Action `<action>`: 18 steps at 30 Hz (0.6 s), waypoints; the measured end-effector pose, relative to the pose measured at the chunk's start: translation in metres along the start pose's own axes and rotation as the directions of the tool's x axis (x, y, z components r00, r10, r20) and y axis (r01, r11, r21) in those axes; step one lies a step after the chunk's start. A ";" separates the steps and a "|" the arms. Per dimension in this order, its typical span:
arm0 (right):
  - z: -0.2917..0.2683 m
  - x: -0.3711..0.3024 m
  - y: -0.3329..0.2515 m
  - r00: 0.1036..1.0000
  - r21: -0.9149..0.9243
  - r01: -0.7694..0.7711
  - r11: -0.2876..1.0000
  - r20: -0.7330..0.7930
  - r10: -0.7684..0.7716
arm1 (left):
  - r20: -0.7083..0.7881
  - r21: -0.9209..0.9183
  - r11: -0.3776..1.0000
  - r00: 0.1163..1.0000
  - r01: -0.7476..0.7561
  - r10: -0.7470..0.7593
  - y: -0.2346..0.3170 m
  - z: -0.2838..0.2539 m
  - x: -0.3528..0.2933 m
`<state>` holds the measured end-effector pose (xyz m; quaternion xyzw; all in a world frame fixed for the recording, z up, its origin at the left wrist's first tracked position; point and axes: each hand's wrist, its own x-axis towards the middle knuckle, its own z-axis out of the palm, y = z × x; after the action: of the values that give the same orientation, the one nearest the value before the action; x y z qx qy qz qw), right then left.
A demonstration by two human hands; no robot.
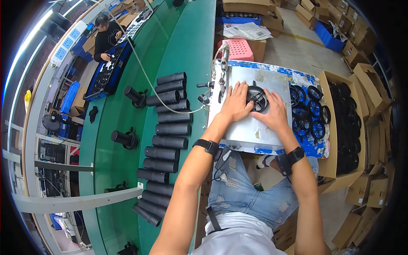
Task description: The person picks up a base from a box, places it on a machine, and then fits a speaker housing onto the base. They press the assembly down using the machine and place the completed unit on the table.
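A black spoked ring (257, 93), like a small wheel, lies on a bare metal plate (240, 132) in front of me. My left hand (234, 102) rests against its left side, fingers stretched forward and thumb on the ring. From the right side, my right hand (274, 112) curves round it, with its thumb near the other one. The ring is held between both hands, and part of its edge is hidden beneath them. Left of the plate stands a metal clamp-like fixture (223, 70) with an air hose, apart from my hands.
More black spoked rings (315, 92) lie right of the plate, beside a cardboard box (362, 146) of black parts. Black ribbed cylinders (171, 129) line the green bench (195, 46) at left. A pink stool (240, 49) stands ahead. A co-worker (104, 38) sits far left.
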<state>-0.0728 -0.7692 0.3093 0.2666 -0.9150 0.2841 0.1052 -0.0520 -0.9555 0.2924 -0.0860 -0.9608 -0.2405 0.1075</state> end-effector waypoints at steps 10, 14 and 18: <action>-0.008 0.000 0.003 0.999 0.005 -0.007 1.000 0.038 0.007 | -0.497 -0.348 0.933 0.862 -0.096 -0.097 -0.001 -0.057 -0.050; -0.007 0.002 -0.005 0.997 -0.014 -0.020 1.000 0.073 0.021 | -0.482 -0.413 0.860 0.728 0.302 -0.487 -0.083 -0.103 -0.009; -0.009 -0.002 0.006 0.998 -0.018 -0.037 0.999 0.054 0.038 | 0.045 0.200 0.614 0.619 0.764 -0.784 -0.121 -0.076 0.032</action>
<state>-0.0741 -0.7594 0.3136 0.2561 -0.9247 0.2710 0.0770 -0.0964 -1.0935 0.3127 0.3311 -0.9244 -0.1789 -0.0622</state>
